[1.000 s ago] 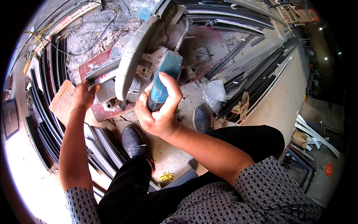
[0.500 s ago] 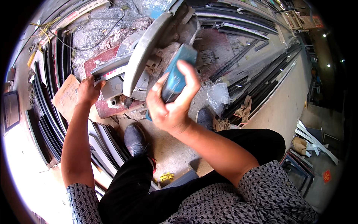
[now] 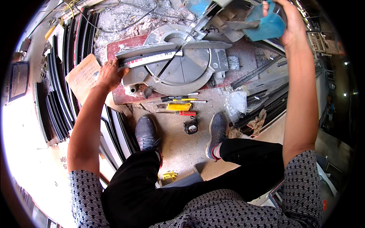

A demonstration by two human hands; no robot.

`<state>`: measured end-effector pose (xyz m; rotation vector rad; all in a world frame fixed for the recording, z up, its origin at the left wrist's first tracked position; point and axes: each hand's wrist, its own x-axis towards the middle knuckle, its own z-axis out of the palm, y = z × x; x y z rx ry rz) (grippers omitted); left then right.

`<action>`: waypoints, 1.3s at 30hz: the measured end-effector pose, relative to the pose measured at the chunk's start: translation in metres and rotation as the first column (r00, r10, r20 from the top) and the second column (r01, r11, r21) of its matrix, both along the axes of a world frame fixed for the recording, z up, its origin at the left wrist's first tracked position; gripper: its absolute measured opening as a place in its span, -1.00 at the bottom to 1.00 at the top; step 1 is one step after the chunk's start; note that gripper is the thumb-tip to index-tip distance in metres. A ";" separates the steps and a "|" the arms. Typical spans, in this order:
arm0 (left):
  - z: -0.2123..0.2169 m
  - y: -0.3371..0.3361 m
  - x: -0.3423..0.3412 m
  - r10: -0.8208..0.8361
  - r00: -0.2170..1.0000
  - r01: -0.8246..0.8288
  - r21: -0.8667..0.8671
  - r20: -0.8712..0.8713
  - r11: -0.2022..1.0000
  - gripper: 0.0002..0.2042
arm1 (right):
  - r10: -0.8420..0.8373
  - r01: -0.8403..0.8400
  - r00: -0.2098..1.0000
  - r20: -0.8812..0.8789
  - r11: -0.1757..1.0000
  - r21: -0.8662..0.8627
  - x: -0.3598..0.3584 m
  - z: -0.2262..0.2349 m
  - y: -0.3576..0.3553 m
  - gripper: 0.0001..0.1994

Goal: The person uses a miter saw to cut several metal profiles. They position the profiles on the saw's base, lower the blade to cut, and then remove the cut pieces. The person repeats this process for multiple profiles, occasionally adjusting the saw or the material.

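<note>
My right hand (image 3: 292, 28) is closed round the teal handle (image 3: 266, 27) of a mitre saw, whose head is raised at the upper right. Below it, the saw's round grey table (image 3: 178, 74) lies uncovered, a dark slot across it. A narrow profile strip (image 3: 152, 59) with a white printed face rests along the metal fence (image 3: 152, 49). At the strip's left end, my left hand (image 3: 108, 76) grips it, thumb towards the saw and fingers by the fence. A piece of brown cardboard (image 3: 81, 76) with writing lies beside that hand.
Before the saw lie pens (image 3: 178, 98), a yellow tool (image 3: 178, 107), a red-handled screwdriver (image 3: 186, 113) and a tape measure (image 3: 191, 126). Dark profiles (image 3: 57, 91) stand in bundles at left; more (image 3: 266, 108) lie at right with a plastic bag (image 3: 235, 102) and glove (image 3: 258, 121).
My right hand has lifted the saw head up and to the right, uncovering the table, strip and floor tools. My left hand stays at the strip's end.
</note>
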<state>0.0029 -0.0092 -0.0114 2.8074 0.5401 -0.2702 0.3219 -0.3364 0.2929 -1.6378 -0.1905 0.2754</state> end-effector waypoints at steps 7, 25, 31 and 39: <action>0.022 -0.024 -0.011 -0.016 0.998 0.016 -0.008 0.062 1.000 -0.39 | -0.020 0.020 1.000 -0.002 1.000 -0.024 0.024 0.003 0.000 -0.87; 0.034 -0.049 -0.046 0.239 0.950 -0.107 -0.506 0.203 0.856 -0.63 | -0.014 0.015 0.999 -0.038 1.000 0.025 0.048 0.001 -0.008 -0.89; 0.024 -0.045 -0.055 0.628 0.696 -0.199 -0.748 0.347 0.633 -0.60 | -0.015 0.010 0.996 0.084 0.998 0.062 0.040 0.000 -0.007 -0.86; 0.032 -0.070 -0.025 0.855 0.517 -0.334 -0.930 -0.047 0.151 -0.43 | -0.018 0.020 0.999 -0.027 0.998 0.067 0.033 0.007 0.003 -0.84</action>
